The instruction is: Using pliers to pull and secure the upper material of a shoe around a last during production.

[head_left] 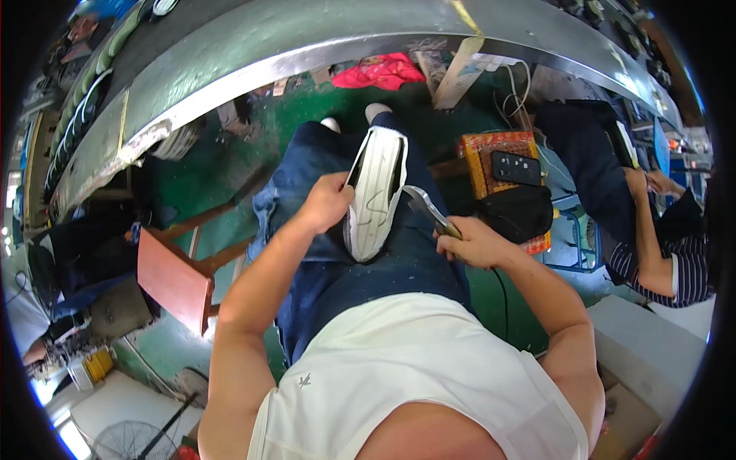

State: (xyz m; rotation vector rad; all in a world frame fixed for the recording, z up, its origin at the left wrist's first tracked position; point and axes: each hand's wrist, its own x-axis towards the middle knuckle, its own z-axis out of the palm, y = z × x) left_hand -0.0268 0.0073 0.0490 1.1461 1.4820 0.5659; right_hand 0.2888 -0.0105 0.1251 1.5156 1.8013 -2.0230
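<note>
On my lap, between my thighs, lies a long white shoe [376, 203] with its underside up. Dark lines and a pen scrawl mark its pale bottom, and black shows inside its edges. My left hand [328, 202] is closed on the left edge of the shoe, thumb on the rim. Closed round a handle, my right hand [475, 241] holds pliers [428, 208] with a curved metal head. The pliers' tip is by the shoe's right edge; whether it touches cannot be made out.
A metal-edged bench [307, 57] curves across in front of me. To my right, a patterned stool [491, 153] bears a phone [515, 168] and a black pouch [517, 212]. A wooden stool [175, 276] stands left. At far right, a co-worker's arm [652, 238] shows.
</note>
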